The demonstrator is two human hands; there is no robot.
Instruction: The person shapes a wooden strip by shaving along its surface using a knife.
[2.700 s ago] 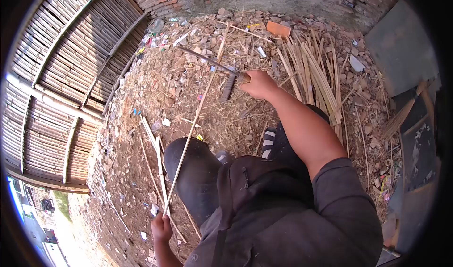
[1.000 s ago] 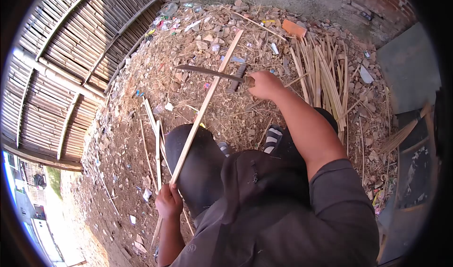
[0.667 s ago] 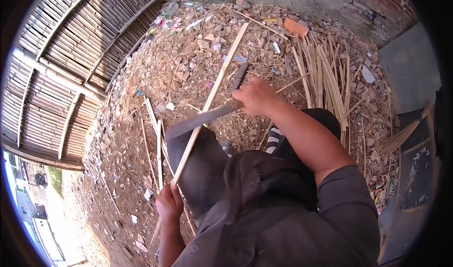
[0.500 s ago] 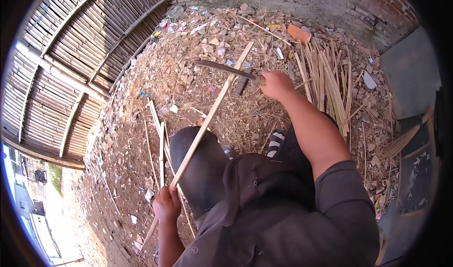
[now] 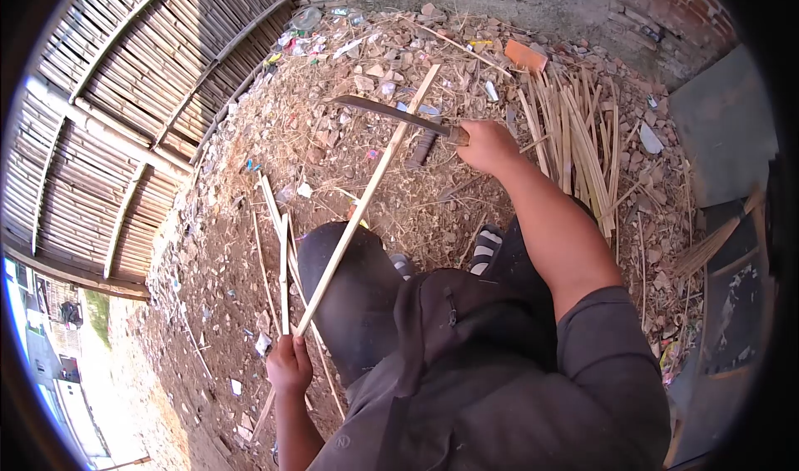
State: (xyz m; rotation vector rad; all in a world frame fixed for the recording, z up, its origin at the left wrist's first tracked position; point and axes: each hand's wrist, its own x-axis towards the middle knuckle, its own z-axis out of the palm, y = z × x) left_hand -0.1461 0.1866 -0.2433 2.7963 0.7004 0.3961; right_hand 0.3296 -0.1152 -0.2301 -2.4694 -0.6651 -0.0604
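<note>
My left hand (image 5: 290,364) is closed around the lower part of a long, pale bamboo strip (image 5: 359,209), which slants up and away across my left knee. In my right hand (image 5: 487,148) is the wooden handle of a machete (image 5: 383,109), its dark blade pointing left. The blade crosses the upper part of the strip; whether it touches cannot be told. Below the blade, a dark, stick-like object (image 5: 424,146) lies on the ground. More narrow strips (image 5: 284,280) lie on the soil beside my left hand.
A pile of split bamboo strips (image 5: 578,146) lies to the right, near an orange brick piece (image 5: 525,56). Rubble and litter cover the ground. A bamboo fence (image 5: 133,96) stands left, a brick wall (image 5: 516,9) behind, and a grey panel (image 5: 720,130) at right.
My left hand has moved slightly down and left, drawing the strip with it. The machete's tip has risen and shifted left a little, while my right hand has barely moved.
</note>
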